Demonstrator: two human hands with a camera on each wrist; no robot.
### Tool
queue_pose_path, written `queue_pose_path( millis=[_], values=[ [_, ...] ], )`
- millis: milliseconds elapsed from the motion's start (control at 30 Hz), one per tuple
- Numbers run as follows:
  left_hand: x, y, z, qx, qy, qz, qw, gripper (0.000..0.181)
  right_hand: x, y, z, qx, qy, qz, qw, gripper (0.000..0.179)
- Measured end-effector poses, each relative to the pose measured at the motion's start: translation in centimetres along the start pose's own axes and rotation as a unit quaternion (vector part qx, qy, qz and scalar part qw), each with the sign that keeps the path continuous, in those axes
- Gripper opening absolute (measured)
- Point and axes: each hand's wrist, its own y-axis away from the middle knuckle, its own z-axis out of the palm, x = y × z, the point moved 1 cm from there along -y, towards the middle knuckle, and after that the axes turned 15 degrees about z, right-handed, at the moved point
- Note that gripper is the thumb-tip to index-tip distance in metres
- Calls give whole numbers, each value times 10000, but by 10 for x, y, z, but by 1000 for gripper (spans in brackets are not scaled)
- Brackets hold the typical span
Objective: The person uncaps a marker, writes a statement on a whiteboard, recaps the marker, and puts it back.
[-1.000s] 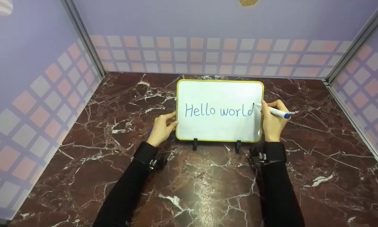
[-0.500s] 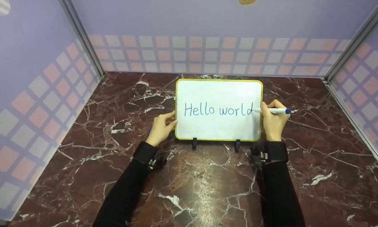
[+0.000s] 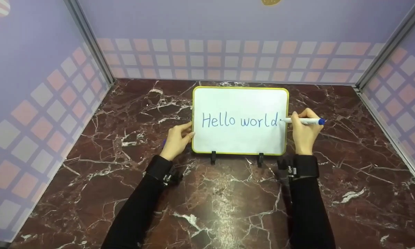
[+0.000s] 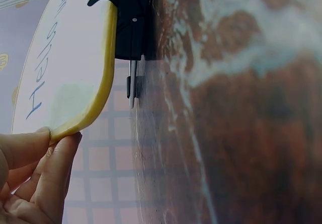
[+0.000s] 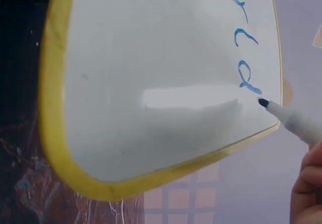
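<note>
A small whiteboard [image 3: 240,141] with a yellow frame stands propped on a black stand [image 3: 213,157], and "Hello world" is written across it in blue. My left hand [image 3: 176,140] pinches its left edge, thumb on the front and fingers behind, as the left wrist view shows. At the right edge, my right hand [image 3: 305,133] grips a white marker [image 3: 306,121] with a blue end, held about level. In the right wrist view the marker's dark tip [image 5: 263,102] points at the board just past the letter "d".
The board stands on a dark red marbled table [image 3: 228,207]. Lilac panels with pink and white checks [image 3: 214,60] close off the back and both sides. Something purple [image 3: 164,142] shows partly behind the left hand.
The right hand drew the marker down along the stem of the "d", then shifted right, off the letter. The left hand keeps its hold on the board.
</note>
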Motion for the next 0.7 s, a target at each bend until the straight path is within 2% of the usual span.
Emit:
queue_pose_path(
  millis=[133, 300, 500, 700],
  values=[
    [0, 0, 0, 17, 31, -56, 10000, 44, 4, -2, 0, 111, -419, -119, 9990, 29],
    [1, -1, 1, 67, 58, -37, 10000, 44, 8, -2, 0, 106, -453, -145, 9988, 29],
    [1, 0, 0, -64, 13, -33, 10000, 44, 9, -1, -1, 91, -270, -185, 9994, 29],
    [3, 2, -1, -96, 15, -24, 9999, 46, 4, 0, 0, 114, 380, -182, 9990, 28]
  ],
)
